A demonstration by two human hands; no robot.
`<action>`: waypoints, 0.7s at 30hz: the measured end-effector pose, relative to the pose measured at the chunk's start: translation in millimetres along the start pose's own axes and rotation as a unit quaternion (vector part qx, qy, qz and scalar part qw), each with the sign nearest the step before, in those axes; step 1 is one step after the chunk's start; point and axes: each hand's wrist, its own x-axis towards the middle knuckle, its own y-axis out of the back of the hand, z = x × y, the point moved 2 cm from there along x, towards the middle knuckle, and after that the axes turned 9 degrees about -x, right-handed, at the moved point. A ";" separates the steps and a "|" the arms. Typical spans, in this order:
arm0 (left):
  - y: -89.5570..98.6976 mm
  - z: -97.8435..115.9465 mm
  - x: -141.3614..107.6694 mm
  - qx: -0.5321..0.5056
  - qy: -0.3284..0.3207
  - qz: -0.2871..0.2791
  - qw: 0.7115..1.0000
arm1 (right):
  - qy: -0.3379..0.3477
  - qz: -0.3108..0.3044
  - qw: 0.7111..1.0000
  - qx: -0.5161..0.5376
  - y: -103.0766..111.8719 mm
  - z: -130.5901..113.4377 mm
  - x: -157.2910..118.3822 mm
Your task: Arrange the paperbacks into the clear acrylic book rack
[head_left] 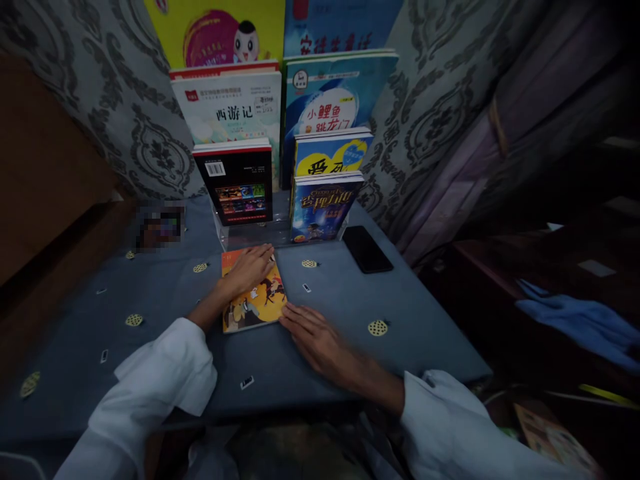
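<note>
An orange illustrated book (263,305) lies closed on the blue cloth of the table. Flat across its upper part rests my left hand (249,269), fingers stretched out and pointing to the right. My right hand (320,341) is at the book's right edge, with its fingers extended and the fingertips touching or nearly touching the lower right side. Neither hand is closed around anything. My left hand and wrist hide part of the cover. Just behind the book stands a clear plastic rack (237,235) with books upright in two columns.
The rack holds a black book (243,183), a white book (233,107), a blue book (323,207) and several more. A black phone (367,249) lies right of the rack. Patterned curtain (435,100) hangs behind. A blue cloth (575,320) lies off to the right.
</note>
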 end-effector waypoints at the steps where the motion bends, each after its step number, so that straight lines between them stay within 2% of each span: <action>1: -0.2 -0.7 0.8 0.001 0.001 0.003 1.000 | -0.001 0.000 1.000 -0.001 -0.5 0.2 -0.1; 11: -11.3 -0.8 -9.6 -0.031 -0.008 0.013 0.999 | -0.009 -0.010 1.000 0.005 -0.9 0.7 -1.4; 16: -9.2 9.3 -25.6 -0.029 -0.022 -0.008 0.999 | -0.006 0.001 1.000 0.009 -3.9 1.6 -1.3; 21: -9.2 22.9 -45.9 -0.037 -0.059 0.005 0.998 | -0.004 -0.005 1.000 0.004 -0.4 -0.1 -0.3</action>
